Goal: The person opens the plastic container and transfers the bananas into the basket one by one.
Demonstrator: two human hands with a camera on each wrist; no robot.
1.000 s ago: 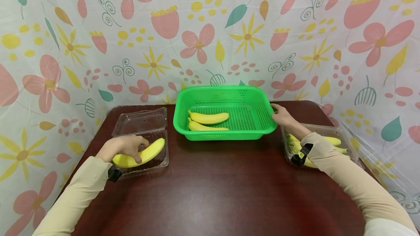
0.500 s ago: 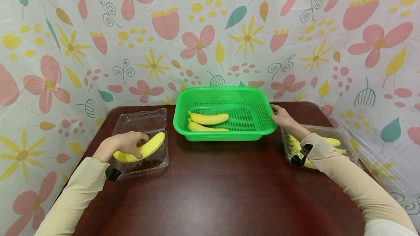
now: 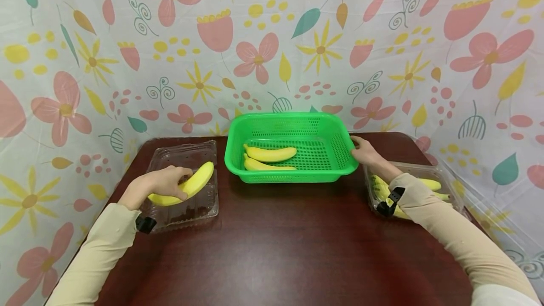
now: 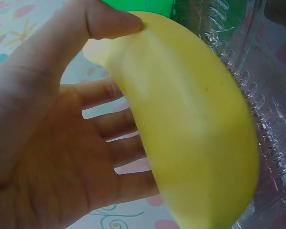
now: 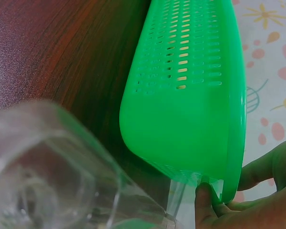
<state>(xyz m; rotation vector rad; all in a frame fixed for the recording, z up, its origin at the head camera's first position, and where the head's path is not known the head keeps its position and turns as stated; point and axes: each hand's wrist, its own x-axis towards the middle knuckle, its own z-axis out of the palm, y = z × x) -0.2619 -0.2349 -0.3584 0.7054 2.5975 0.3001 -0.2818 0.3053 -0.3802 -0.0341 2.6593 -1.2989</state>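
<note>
A yellow banana [image 3: 196, 184] is gripped in my left hand [image 3: 163, 184], just above an open clear plastic clamshell box [image 3: 199, 209]. In the left wrist view the thumb lies on one side of the banana [image 4: 195, 119] and the fingers touch the other. My right hand [image 3: 366, 151] pinches the right rim of a green basket [image 3: 291, 172]; the right wrist view has thumb and fingers around the basket's rim [image 5: 236, 143]. Two bananas lie inside that basket, one [image 3: 272, 154] behind the other [image 3: 265, 166], towards its left side.
Below my right forearm stands another clear plastic box [image 3: 442, 174] with several bananas [image 3: 431, 183] in it. The dark brown table [image 3: 289, 240] stretches in front of the basket. A flowered curtain [image 3: 263, 37] hangs close behind and at both sides.
My left hand has lifted the banana up a little from the clear box, its tip tilting higher. My right hand and the basket have stayed in place.
</note>
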